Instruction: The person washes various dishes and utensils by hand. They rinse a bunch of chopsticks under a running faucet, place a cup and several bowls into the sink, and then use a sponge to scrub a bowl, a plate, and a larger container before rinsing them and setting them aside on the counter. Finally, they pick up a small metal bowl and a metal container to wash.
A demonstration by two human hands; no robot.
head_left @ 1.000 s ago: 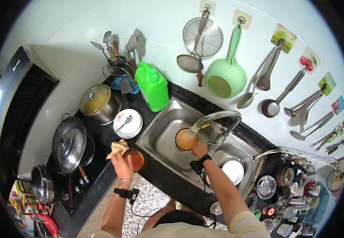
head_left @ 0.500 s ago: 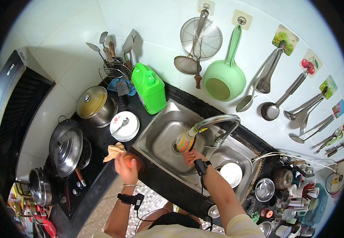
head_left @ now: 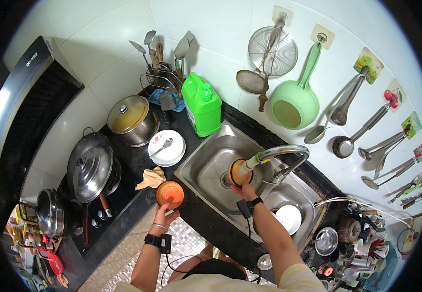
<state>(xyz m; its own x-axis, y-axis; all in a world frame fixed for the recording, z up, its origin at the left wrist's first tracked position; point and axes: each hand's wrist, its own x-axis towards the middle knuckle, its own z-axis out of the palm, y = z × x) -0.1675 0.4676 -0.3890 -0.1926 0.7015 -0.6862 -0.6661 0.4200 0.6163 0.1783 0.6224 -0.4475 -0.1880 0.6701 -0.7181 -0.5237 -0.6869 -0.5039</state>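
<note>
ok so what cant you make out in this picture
All in the head view:
Inside the tall pot: hidden by its lid.
Part of the sink bowl in the right hand: hidden by the spout.
Underside of the counter bowl by the left hand: hidden by the bowl itself.
Part of the right basin: hidden by the right forearm and white dish.
Far side of the range hood: cut off by the picture edge.

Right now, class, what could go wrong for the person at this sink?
The striped bowl at the left hand is close to the counter's front edge, so a loose grip might let it fall.
The other bowl, in the right hand beneath the faucet, could slip and knock against the sink.
</note>
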